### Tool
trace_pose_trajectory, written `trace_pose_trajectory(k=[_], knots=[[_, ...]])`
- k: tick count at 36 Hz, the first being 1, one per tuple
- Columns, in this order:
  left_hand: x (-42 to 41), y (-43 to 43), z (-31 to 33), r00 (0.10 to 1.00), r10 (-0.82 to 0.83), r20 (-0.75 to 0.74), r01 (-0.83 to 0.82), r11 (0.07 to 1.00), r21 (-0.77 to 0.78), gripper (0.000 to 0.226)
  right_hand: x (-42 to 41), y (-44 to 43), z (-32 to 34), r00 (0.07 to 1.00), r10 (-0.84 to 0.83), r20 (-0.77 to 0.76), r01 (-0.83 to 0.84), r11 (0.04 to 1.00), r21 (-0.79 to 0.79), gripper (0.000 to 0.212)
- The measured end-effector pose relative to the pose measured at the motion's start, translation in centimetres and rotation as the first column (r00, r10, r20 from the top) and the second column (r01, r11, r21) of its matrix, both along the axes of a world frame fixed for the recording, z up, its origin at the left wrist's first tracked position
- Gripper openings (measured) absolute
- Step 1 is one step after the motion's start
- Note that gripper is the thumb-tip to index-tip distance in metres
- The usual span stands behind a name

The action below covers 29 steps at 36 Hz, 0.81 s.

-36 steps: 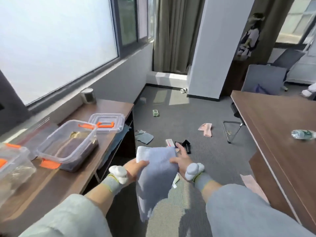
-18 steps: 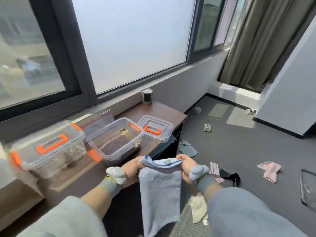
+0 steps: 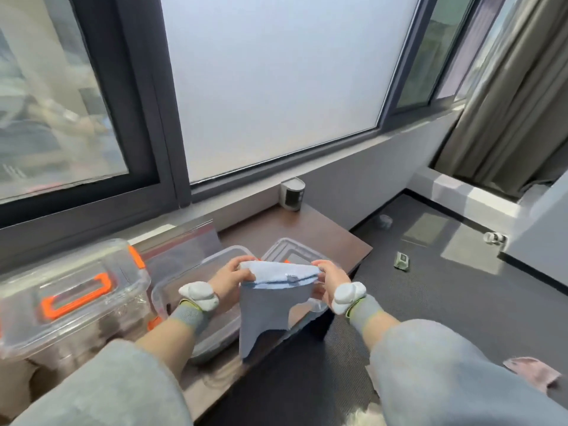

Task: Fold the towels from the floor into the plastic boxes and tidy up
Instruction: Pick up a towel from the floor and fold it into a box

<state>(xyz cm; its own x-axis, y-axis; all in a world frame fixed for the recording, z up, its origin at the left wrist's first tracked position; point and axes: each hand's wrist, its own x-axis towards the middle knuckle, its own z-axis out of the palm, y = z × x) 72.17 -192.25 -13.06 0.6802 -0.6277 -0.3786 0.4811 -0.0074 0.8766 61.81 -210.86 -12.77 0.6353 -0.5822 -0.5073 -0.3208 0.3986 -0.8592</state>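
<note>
A light blue towel (image 3: 270, 305) hangs doubled over between my hands, above the open clear plastic box (image 3: 196, 269) on the brown table (image 3: 319, 235). My left hand (image 3: 230, 276) grips the towel's top left corner. My right hand (image 3: 330, 278) grips its top right corner. The box's lid (image 3: 289, 250) with an orange handle lies flat behind the towel. A second clear box (image 3: 70, 296), closed with an orange-handled lid, stands at the left. A pink towel (image 3: 534, 372) lies on the floor at the lower right.
A small metal can (image 3: 292, 193) stands at the table's back by the window sill. A clear bag (image 3: 184, 244) leans against the wall behind the boxes. Small items (image 3: 402, 261) lie on the grey carpet to the right. Curtains hang at the far right.
My view has swung left toward the window and table. Both hands have carried the folded towel up and over the open box.
</note>
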Motion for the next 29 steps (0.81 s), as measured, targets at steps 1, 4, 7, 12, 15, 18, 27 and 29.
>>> trace_pose_trajectory(k=[1,4,7,12,15,18,27,29], knots=[[0.8,0.0,-0.2,0.999,0.027,0.018,-0.027,1.0,0.008,0.039,1.0,-0.1,-0.2,0.999,0.044,0.003,-0.044,0.998,0.051,0.014],[1.9,0.1,-1.0,0.994,0.104,0.045,-0.107,0.993,0.058,0.035,2.6,-0.4,-1.0,0.975,0.222,0.007,-0.222,0.974,0.048,0.019],[2.9,0.2,-1.7,0.981,0.192,0.029,-0.194,0.978,0.077,0.032,4.1,-0.7,-1.9,0.912,0.405,-0.074,-0.409,0.91,-0.067,0.028],[3.5,1.2,-2.9,0.949,0.298,0.102,-0.313,0.923,0.224,0.037,7.6,-1.8,-1.8,0.851,0.52,-0.07,-0.525,0.845,-0.102,0.023],[3.4,1.8,-3.2,0.92,0.284,0.268,-0.363,0.877,0.316,0.034,9.3,-2.3,-1.7,0.746,0.661,-0.078,-0.665,0.746,-0.036,0.021],[2.8,1.4,-3.1,0.885,0.331,0.328,-0.433,0.844,0.317,0.028,10.5,-2.7,-1.8,0.691,0.721,-0.037,-0.722,0.691,-0.03,0.028],[0.0,1.6,-4.3,0.789,0.517,0.333,-0.613,0.707,0.353,0.033,13.1,-2.2,-5.0,0.645,0.764,-0.005,-0.749,0.631,-0.205,0.037],[-0.6,1.6,-4.6,0.775,0.567,0.278,-0.632,0.699,0.335,0.031,13.1,-2.0,-5.4,0.622,0.783,-0.035,-0.758,0.59,-0.278,0.03]])
